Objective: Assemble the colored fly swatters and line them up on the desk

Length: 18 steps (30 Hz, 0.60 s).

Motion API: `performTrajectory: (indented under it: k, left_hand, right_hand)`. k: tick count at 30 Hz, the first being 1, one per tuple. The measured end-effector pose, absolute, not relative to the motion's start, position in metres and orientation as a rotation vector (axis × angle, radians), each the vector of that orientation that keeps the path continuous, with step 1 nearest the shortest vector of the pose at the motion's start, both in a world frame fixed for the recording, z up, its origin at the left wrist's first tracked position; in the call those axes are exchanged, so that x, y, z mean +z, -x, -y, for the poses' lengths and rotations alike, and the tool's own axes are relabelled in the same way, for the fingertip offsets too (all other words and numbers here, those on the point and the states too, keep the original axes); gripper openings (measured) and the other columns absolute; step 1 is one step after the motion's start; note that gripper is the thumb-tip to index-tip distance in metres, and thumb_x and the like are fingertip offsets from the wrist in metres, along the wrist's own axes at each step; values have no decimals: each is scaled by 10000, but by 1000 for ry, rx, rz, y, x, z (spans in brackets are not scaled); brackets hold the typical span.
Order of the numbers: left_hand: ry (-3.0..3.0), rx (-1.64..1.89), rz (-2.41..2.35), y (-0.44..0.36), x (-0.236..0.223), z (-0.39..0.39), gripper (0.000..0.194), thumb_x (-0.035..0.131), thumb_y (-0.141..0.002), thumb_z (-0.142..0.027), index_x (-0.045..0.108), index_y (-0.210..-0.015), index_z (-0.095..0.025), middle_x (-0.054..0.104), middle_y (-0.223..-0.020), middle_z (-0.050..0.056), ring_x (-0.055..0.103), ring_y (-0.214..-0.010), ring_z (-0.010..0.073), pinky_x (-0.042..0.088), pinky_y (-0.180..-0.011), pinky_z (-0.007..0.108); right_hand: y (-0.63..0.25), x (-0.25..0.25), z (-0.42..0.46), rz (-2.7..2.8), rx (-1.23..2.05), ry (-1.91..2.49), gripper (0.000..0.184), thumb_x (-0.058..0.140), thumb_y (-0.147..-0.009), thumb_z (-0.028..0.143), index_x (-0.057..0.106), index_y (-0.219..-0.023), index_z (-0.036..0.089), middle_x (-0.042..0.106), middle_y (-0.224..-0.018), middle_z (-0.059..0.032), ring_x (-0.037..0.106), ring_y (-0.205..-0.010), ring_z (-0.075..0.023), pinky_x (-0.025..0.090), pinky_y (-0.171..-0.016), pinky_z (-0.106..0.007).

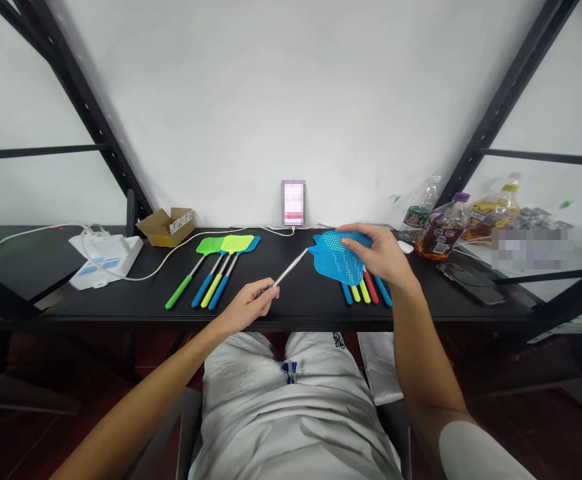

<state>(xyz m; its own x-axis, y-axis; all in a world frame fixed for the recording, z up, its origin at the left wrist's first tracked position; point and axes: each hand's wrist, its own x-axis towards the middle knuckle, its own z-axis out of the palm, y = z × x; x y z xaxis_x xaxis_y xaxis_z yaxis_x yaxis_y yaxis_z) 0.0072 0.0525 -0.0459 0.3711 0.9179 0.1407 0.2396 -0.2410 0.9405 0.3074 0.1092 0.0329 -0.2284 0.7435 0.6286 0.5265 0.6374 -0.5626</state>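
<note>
My left hand (pixel 255 300) is closed around the lower end of a thin metal rod (pixel 291 267), part of a fly swatter; its grip is hidden in the fingers. The rod slants up to the right and meets the neck of a blue mesh head (pixel 338 261). My right hand (pixel 383 253) pinches this head at its upper right side. More blue mesh edges show behind it. Below the head, several swatter handles in blue, yellow and red (pixel 371 288) lie side by side, their upper parts covered. At left lie several more fly swatters (pixel 215 280) with green, yellow and blue heads.
A lit phone (pixel 293 205) leans on the wall, its cable running left to a white power strip (pixel 108 260). An opened cardboard box (pixel 167 228) stands at back left. Plastic bottles (pixel 441 230) and a dark phone (pixel 471 283) are at right. Black frame posts flank the black table (pixel 291 313).
</note>
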Motion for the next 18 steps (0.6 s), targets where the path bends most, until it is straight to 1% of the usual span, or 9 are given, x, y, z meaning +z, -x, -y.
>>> performTrajectory:
  k: [2, 4, 6, 8, 11, 14, 18]
  left_hand:
    - [-1746, 900, -1006, -6, -46, -53, 343, 488, -964, -500, 553, -863, -179, 333, -498, -97, 257, -432, 65, 209, -443, 192]
    - [-1800, 853, -992, -6, -46, -54, 344, 495, -964, -489, 579, -872, -169, 339, -518, -88, 273, -471, 73, 228, -476, 200]
    - [-1859, 804, -1002, -5, -45, -53, 345, 501, -963, -478, 606, -883, -159, 352, -542, -78, 292, -500, 81, 243, -499, 210]
    - [-1903, 764, -1021, -5, -43, -53, 347, 505, -961, -472, 627, -891, -154, 383, -575, -63, 319, -525, 87, 259, -514, 215]
    - [-1937, 707, -1034, -5, -39, -51, 346, 517, -952, -473, 642, -884, -158, 426, -623, -43, 346, -551, 93, 267, -519, 217]
    - [-1956, 658, -1021, -5, -36, -49, 338, 539, -940, -476, 642, -853, -165, 405, -606, -47, 327, -544, 93, 237, -504, 217]
    - [-1948, 654, -1016, -5, -35, -48, 353, 550, -931, -493, 654, -853, -165, 389, -594, -47, 325, -543, 96, 232, -499, 217]
  right_hand:
    - [-309, 32, -111, 1840, 311, 1018, 295, 647, -854, 354, 721, -1101, 210, 740, -1023, -71, 672, -937, -247, 506, -854, -398]
    - [-312, 30, -113, 1744, 402, 1042, 360, 686, -823, 403, 680, -1128, 212, 715, -901, -55, 658, -807, -227, 518, -734, -364]
    - [-315, 29, -115, 1674, 525, 1050, 442, 717, -791, 448, 640, -1156, 211, 677, -801, -32, 621, -689, -200, 498, -620, -327]
    - [-318, 30, -116, 1668, 596, 1043, 461, 742, -763, 466, 639, -1126, 200, 664, -786, -29, 595, -650, -182, 474, -573, -306]
    - [-323, 31, -117, 1721, 609, 1025, 409, 763, -742, 460, 673, -1031, 184, 677, -851, -46, 582, -675, -168, 465, -591, -297]
    - [-325, 31, -119, 1785, 652, 978, 396, 766, -748, 452, 685, -1033, 189, 686, -927, -50, 585, -713, -164, 473, -628, -299]
    - [-326, 28, -124, 1837, 670, 968, 364, 747, -765, 457, 695, -1013, 196, 690, -950, -48, 598, -748, -171, 483, -667, -309]
